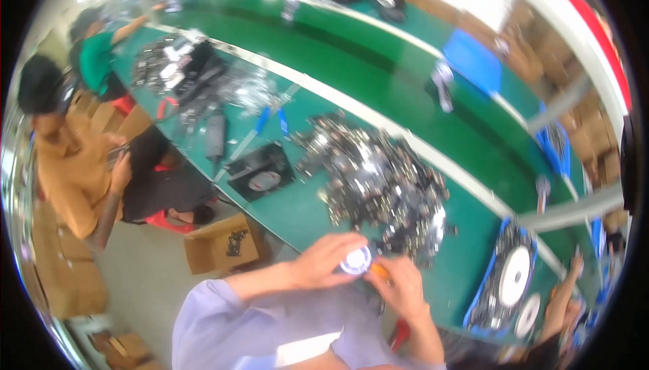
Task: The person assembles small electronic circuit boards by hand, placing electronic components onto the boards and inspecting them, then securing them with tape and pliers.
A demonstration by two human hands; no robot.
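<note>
From my feed, I'm clasping a round white-faced piece [356, 260] in curled left fingers [347, 239]; right fingers [400, 270] are pinching something orange [380, 272]. Metal parts [378, 174] are lying beyond.

Conveyor: a green belt [378, 69] is bordered by white rails [328, 93] and is seen from the upper left to the right of the frame.
Floor box: small dark parts [236, 242] are contained in an open cardboard box [201, 255], lower left.
Blue tray [475, 300]: a white disc [508, 283] is carried, lower right.
Black unit [247, 182]: positioned near the table edge, left of centre.
Plastic bags [249, 89]: heaped, upper left.
Co-worker in tan [74, 170]: seated, left side.
</note>
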